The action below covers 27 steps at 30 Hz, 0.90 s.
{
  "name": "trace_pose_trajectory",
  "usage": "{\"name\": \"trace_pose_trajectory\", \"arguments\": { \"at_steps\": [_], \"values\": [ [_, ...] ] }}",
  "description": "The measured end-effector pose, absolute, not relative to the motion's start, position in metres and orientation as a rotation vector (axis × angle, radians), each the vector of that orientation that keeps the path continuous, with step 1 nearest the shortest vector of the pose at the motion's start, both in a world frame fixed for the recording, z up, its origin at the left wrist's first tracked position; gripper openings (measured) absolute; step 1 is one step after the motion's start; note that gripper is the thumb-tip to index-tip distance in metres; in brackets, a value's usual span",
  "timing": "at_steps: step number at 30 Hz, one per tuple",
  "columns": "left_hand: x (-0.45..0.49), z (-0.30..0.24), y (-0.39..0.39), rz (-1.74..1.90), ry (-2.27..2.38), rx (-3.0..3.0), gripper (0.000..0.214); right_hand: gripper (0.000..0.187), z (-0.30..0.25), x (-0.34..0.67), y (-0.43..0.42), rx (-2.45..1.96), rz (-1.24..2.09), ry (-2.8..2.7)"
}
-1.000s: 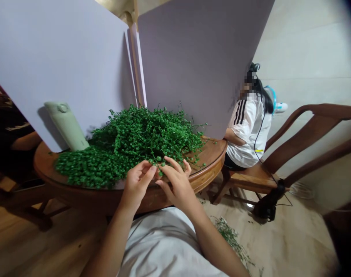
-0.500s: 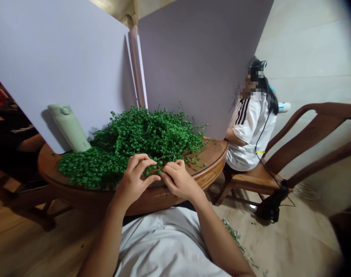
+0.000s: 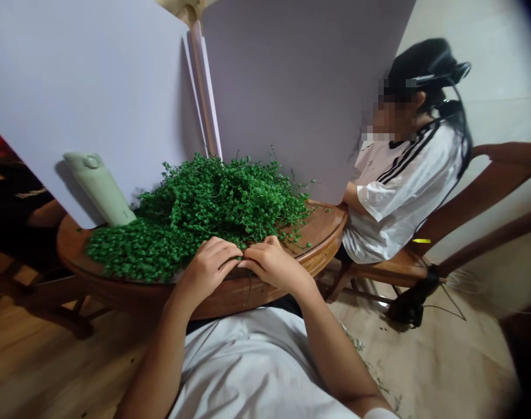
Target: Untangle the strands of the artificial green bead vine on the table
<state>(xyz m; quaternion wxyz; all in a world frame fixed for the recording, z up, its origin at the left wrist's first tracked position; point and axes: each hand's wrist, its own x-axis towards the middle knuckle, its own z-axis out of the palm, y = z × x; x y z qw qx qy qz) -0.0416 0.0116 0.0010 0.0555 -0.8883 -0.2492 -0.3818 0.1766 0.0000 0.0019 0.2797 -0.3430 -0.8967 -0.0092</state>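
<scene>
A big heap of green beaded sprigs (image 3: 204, 209) covers a round wooden table (image 3: 320, 233). My left hand (image 3: 208, 266) and my right hand (image 3: 269, 262) meet at the near edge of the heap, fingertips pinched together. Both are closed on a thin green sprig (image 3: 241, 256) pulled from the pile. A stem hangs down over the table's rim below my right hand.
A pale green flask (image 3: 100, 189) stands at the back left of the table. Two white boards (image 3: 291, 87) rise behind the heap. A person in a white striped shirt (image 3: 400, 180) sits on a wooden chair (image 3: 488, 203) at the right. Green scraps lie on the floor.
My fingers, spread a second ago, have curled and closed together on a sprig at the heap's near edge. The person at the right has leaned nearer.
</scene>
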Motion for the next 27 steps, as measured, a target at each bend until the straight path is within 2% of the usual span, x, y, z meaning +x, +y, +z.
{"name": "trace_pose_trajectory", "arguments": {
  "at_steps": [13,27],
  "values": [
    [-0.043,-0.001,0.008,-1.085,-0.751,-2.793,0.005,0.034,-0.012,0.184,0.001,-0.820,-0.053,-2.350],
    [-0.043,-0.004,0.009,-0.975,-0.844,-2.805,0.009,0.042,-0.014,0.181,0.000,-0.882,-0.114,-2.340]
  ]
}}
